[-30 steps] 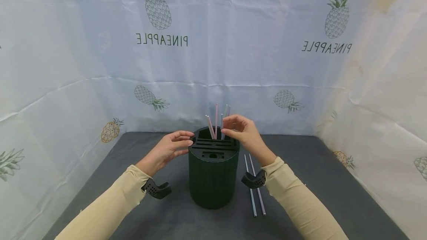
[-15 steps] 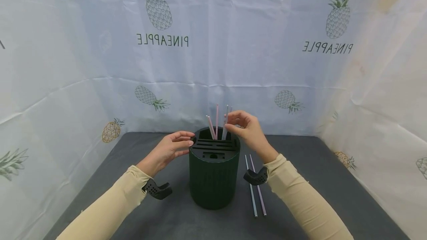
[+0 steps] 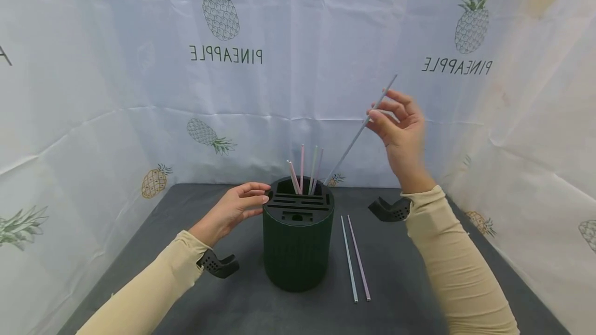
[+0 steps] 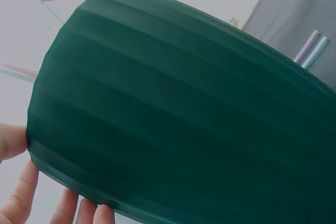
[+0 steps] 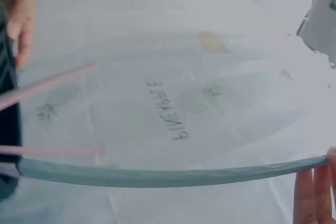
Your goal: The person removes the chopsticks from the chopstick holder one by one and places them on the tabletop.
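A dark green ribbed holder (image 3: 298, 244) stands upright on the grey table (image 3: 419, 252), with several thin straws (image 3: 302, 172) standing in its top slots. My left hand (image 3: 235, 208) rests its fingertips against the holder's upper left rim; the left wrist view shows the ribbed wall (image 4: 178, 129) with fingers (image 4: 21, 192) at its edge. My right hand (image 3: 398, 123) is raised to the upper right and pinches a grey-blue straw (image 3: 358, 133) near its top. That straw slants down towards the holder and shows as a long bar (image 5: 168, 174) in the right wrist view.
Two straws, one blue (image 3: 348, 257) and one purple (image 3: 358, 257), lie side by side on the table right of the holder. White sheets printed with pineapples (image 3: 219, 9) wall in the table at the back and both sides.
My right hand has pulled one straw up out of the holder and carried it up and to the right. The left hand has stayed on the holder's rim.
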